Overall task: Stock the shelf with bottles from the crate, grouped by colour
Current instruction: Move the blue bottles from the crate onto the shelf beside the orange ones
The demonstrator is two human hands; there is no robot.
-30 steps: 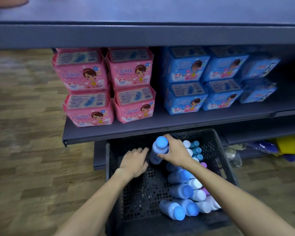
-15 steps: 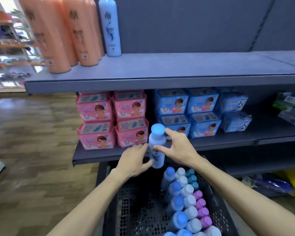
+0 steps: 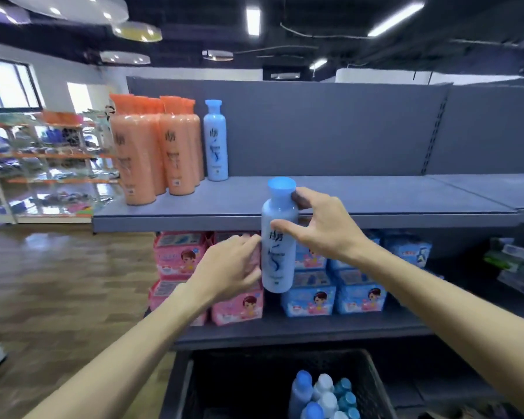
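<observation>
I hold a light blue bottle (image 3: pixel 278 237) upright in the air at the centre of my view, its blue cap at twelve o'clock and its base at six, in front of the front edge of the upper shelf (image 3: pixel 345 204). My right hand (image 3: pixel 318 225) grasps it from the three o'clock side: the thumb crosses the front of the label and the fingers curl round behind the neck. My left hand (image 3: pixel 230 267) is at the bottle's nine o'clock, fingers bent, with the fingertips against the bottle's lower side; I cannot tell whether it truly grips or only steadies.

On the upper shelf, at about ten o'clock from the held bottle, stands a group of orange bottles (image 3: pixel 155 149), packed close together. Just beside them at their three o'clock stands a single blue shelf bottle (image 3: pixel 215 140), upright against the grey back panel (image 3: pixel 330 128).

Under the upper shelf, the lower shelf (image 3: pixel 285 331) carries stacked pink packs (image 3: pixel 179 258) behind my left hand and stacked blue packs (image 3: pixel 357 294) at their three o'clock, behind my right forearm.

At six o'clock, at the bottom of my view, sits the black crate (image 3: pixel 254 379). In its right part are more bottles (image 3: pixel 321 394), with blue, white and teal caps showing.

At nine o'clock, well apart, a wire rack (image 3: pixel 43 164) of goods stands on the wood floor (image 3: pixel 58 282).
</observation>
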